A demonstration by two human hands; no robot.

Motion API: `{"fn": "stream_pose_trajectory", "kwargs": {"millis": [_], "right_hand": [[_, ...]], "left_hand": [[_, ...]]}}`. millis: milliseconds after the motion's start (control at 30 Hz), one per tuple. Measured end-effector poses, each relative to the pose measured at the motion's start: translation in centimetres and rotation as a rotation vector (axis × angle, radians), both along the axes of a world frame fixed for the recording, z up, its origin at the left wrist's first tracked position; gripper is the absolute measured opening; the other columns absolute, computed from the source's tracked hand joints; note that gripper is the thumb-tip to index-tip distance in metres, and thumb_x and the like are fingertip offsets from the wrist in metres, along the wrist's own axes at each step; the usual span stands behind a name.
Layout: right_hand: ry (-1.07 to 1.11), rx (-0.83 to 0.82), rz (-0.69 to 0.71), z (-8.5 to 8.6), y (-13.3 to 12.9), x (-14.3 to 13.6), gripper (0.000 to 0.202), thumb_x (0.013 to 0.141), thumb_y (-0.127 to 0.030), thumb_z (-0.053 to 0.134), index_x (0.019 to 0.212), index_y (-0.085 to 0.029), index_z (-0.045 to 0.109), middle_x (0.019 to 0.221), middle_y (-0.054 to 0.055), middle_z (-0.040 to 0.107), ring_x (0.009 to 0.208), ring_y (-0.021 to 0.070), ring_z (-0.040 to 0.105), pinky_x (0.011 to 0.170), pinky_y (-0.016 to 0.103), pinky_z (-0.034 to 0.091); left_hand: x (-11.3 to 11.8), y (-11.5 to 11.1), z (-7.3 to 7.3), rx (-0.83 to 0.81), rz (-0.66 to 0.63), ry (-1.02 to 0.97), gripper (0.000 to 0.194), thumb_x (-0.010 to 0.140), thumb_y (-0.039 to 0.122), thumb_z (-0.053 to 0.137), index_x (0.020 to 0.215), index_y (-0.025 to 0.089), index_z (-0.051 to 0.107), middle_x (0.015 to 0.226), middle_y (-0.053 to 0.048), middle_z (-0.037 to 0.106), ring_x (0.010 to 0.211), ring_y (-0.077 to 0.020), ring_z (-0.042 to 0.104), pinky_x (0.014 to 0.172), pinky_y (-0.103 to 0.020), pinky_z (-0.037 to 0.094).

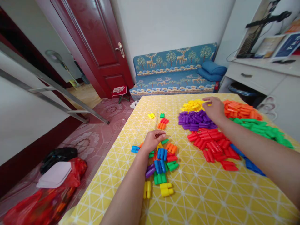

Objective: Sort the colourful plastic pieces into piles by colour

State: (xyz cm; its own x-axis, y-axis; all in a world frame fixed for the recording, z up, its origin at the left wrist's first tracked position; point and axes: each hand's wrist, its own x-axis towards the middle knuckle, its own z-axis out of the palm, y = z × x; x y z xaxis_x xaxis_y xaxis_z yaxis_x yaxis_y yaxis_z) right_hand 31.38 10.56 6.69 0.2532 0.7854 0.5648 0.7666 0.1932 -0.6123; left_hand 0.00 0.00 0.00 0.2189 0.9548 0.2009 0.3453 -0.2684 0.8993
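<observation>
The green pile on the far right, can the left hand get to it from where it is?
Probably not easily. The left hand rests on the mixed blocks, while the green pile lies beyond the red pile and the right arm crosses between.

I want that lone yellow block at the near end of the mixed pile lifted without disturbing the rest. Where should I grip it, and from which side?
Pinch the yellow block across its long sides, coming from above and the near side. It lies flat on the table, with bare cloth before it; the green block crowds its far edge.

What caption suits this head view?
Left hand on mixed blocks, right hand at yellow pile.
</observation>
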Motion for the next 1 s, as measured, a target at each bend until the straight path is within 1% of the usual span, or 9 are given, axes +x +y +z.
{"fn": "stream_pose_trajectory", "kwargs": {"millis": [100, 200, 300, 333, 400, 500, 633, 800, 1000], "right_hand": [[-0.007, 0.049, 0.307, -0.4, -5.6, -4.5, 0.027, 0.075, -0.02, 0.059, 0.101, -0.016, 0.066, 0.098, 0.009, 0.066, 0.088, 0.0215, 0.063, 0.085, 0.039, 0.049], [-0.063, -0.043, 0.601, -1.7, -13.1, -9.1, 0.033, 0.079, -0.03, 0.061, 0.111, -0.021, 0.064, 0.116, 0.01, 0.062, 0.111, 0.0252, 0.056, 0.097, 0.044, 0.044], [-0.269, -0.179, 0.773, -3.0, -20.1, -12.5, 0.07, 0.066, -0.048, 0.074, 0.13, -0.027, 0.054, 0.143, 0.012, 0.044, 0.132, 0.0328, 0.037, 0.108, 0.054, 0.031], [-0.337, -0.214, 0.835, -3.3, -21.9, -13.3, 0.082, 0.061, -0.053, 0.076, 0.135, -0.029, 0.049, 0.149, 0.011, 0.035, 0.137, 0.035, 0.029, 0.11, 0.057, 0.024], [-0.438, -0.251, 0.936, -3.9, -24.2, -14.4, 0.092, 0.059, -0.061, 0.076, 0.14, -0.033, 0.042, 0.156, 0.008, 0.022, 0.142, 0.0364, 0.016, 0.112, 0.061, 0.014], [-0.504, -0.24, 0.977, -4.4, -24.0, -15.6, 0.081, 0.068, -0.065, 0.067, 0.139, -0.035, 0.042, 0.157, 0.006, 0.019, 0.144, 0.0357, 0.007, 0.111, 0.064, 0.007], [-0.528, -0.169, 0.781, -5.2, -19.4, -16.5, 0.056, 0.079, -0.056, 0.061, 0.129, -0.033, 0.055, 0.154, 0.008, 0.027, 0.143, 0.0347, 0.011, 0.11, 0.065, 0.007], [-0.434, -0.11, 0.493, -6.6, -14.3, -16.3, 0.052, 0.082, -0.05, 0.059, 0.128, -0.027, 0.056, 0.148, 0.014, 0.037, 0.137, 0.0361, 0.027, 0.107, 0.063, 0.018], [-0.23, -0.012, 0.417, -7.8, -13.1, -15.1, 0.045, 0.09, -0.045, 0.047, 0.126, -0.019, 0.056, 0.135, 0.014, 0.05, 0.126, 0.0296, 0.044, 0.104, 0.048, 0.034]], "left_hand": [[0.0, 0.1, 0.1, 0.012, 0.027, -0.068, 0.033, 0.081, 0.042, 0.062, 0.096, 0.014, 0.072, 0.092, -0.008, 0.074, 0.085, -0.0208, 0.067, 0.078, -0.031, 0.052], [-0.1, 0.1, 0.5, 0.003, 0.068, -0.227, 0.039, 0.085, 0.047, 0.056, 0.092, 0.012, 0.072, 0.085, -0.008, 0.073, 0.08, -0.0186, 0.067, 0.074, -0.029, 0.051], [-0.4, 0.3, 0.9, -0.053, 0.084, -0.477, 0.045, 0.085, 0.052, 0.053, 0.095, 0.012, 0.07, 0.084, -0.009, 0.073, 0.076, -0.0165, 0.066, 0.066, -0.025, 0.05], [-0.5, 0.3, 1.0, -0.071, 0.091, -0.568, 0.046, 0.085, 0.054, 0.052, 0.096, 0.012, 0.069, 0.085, -0.01, 0.073, 0.075, -0.0162, 0.067, 0.065, -0.025, 0.049], [-0.9, 0.5, 1.3, -0.113, 0.114, -0.74, 0.049, 0.085, 0.056, 0.049, 0.096, 0.011, 0.068, 0.086, -0.011, 0.073, 0.075, -0.0155, 0.067, 0.065, -0.024, 0.05], [-1.7, 0.6, 2.0, -0.182, 0.132, -0.959, 0.049, 0.088, 0.054, 0.044, 0.095, 0.012, 0.068, 0.087, -0.011, 0.073, 0.078, -0.0146, 0.068, 0.068, -0.024, 0.051], [-2.5, 0.5, 2.8, -0.198, 0.137, -1.138, 0.047, 0.092, 0.049, 0.04, 0.096, 0.013, 0.069, 0.091, -0.012, 0.072, 0.084, -0.0154, 0.068, 0.074, -0.026, 0.054], [-2.9, 0.3, 3.1, -0.173, 0.104, -1.237, 0.041, 0.09, 0.048, 0.046, 0.098, 0.014, 0.067, 0.093, -0.011, 0.071, 0.089, -0.0153, 0.067, 0.083, -0.028, 0.053], [-4.8, 0.2, 4.3, -0.159, 0.181, -1.315, 0.036, 0.091, 0.044, 0.046, 0.095, 0.015, 0.067, 0.089, -0.009, 0.07, 0.084, -0.0137, 0.066, 0.079, -0.026, 0.053]]}}
